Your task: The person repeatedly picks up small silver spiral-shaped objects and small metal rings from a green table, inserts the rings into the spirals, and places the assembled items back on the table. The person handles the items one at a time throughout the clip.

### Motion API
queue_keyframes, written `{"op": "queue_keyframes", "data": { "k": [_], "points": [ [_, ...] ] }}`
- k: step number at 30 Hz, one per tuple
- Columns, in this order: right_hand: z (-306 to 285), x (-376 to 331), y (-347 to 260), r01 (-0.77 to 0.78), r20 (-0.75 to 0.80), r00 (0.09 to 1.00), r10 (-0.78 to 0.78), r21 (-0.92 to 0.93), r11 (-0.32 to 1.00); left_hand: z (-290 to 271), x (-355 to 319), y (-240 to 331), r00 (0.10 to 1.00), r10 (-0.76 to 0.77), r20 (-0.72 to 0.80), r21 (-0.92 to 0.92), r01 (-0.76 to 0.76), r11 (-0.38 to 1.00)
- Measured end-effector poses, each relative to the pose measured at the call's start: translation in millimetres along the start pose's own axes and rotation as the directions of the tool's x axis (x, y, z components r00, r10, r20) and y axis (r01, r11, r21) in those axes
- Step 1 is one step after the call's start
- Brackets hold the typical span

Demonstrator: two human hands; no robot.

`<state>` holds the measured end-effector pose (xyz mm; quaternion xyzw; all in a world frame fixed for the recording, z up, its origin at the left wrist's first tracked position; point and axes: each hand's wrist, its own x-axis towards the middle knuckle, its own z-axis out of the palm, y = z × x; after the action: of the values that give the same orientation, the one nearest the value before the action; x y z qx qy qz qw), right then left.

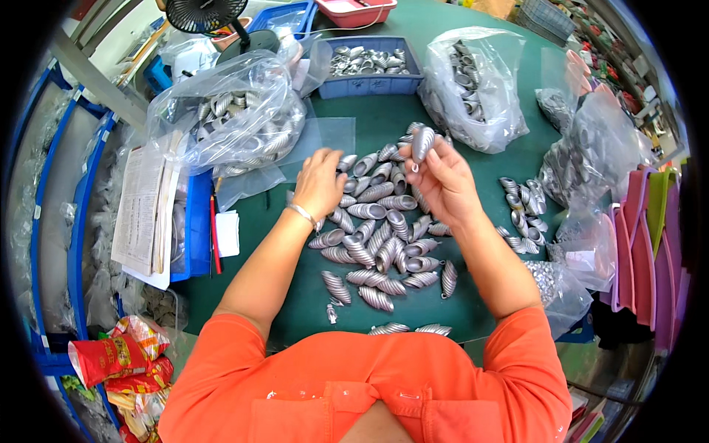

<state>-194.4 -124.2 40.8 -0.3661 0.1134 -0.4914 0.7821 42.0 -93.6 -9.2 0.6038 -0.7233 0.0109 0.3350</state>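
Item 1: right hand (443,181), approx centre of frame, fingers pinched round one silver spiral-ribbed cone piece (422,142), held upright above the table, small loop end hanging below fingertips.

Item 2: left hand (319,181), at 9 o'clock from the right hand, palm down, fingers loosely spread, fingertips touching the near edge of the loose pile of ribbed pieces (380,236); holds nothing that shows. Silver bracelet (303,215) on wrist.

Item 3: pile lies on green table (369,118), betw. both forearms, spreading toward 6 o'clock; a few strays (389,328) near the orange shirt (369,384).

Item 4: smaller group of same pieces (521,207) at 3 o'clock of the right hand, apart from main pile.

Item 5: clear plastic bags of pieces, one at 10 o'clock (236,118), one at 1 o'clock (473,85).

Item 6: blue bin (369,85) w/ more pieces at 12 o'clock, betw. the two bags.

Item 7: black fan (207,15) at 11 o'clock, far edge.

Item 8: paper sheets (144,207) at 9 o'clock, left table edge; red snack packets (118,354) at 7 o'clock.
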Motion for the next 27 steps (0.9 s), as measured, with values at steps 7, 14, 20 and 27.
{"op": "queue_keyframes", "data": {
  "k": [7, 14, 20, 27],
  "points": [
    [17.1, -36.7, -22.5, -0.074, -0.017, 0.997, 0.076, 0.097, 0.993, 14.0, 26.4, -23.2, 0.860, -0.275, 0.430, -0.100, 0.348, 0.932],
    [40.9, 20.1, -95.6, 0.762, 0.352, 0.406, -0.843, -0.639, 0.100, -15.1, -2.8, 20.9, 0.913, -0.318, 0.255, -0.479, 0.405, 0.779],
    [3.8, 61.9, -97.8, 0.284, 0.576, 0.525, -0.626, -0.812, -0.509, -44.6, -19.4, 68.1, 0.879, -0.274, 0.391, -0.905, 0.421, 0.061],
    [54.0, -25.8, -7.9, 0.040, 0.095, 0.988, 0.121, -0.919, 0.392, -55.8, -36.5, 83.6, 0.960, -0.215, 0.179, -0.816, 0.267, 0.513]
  ]
}}
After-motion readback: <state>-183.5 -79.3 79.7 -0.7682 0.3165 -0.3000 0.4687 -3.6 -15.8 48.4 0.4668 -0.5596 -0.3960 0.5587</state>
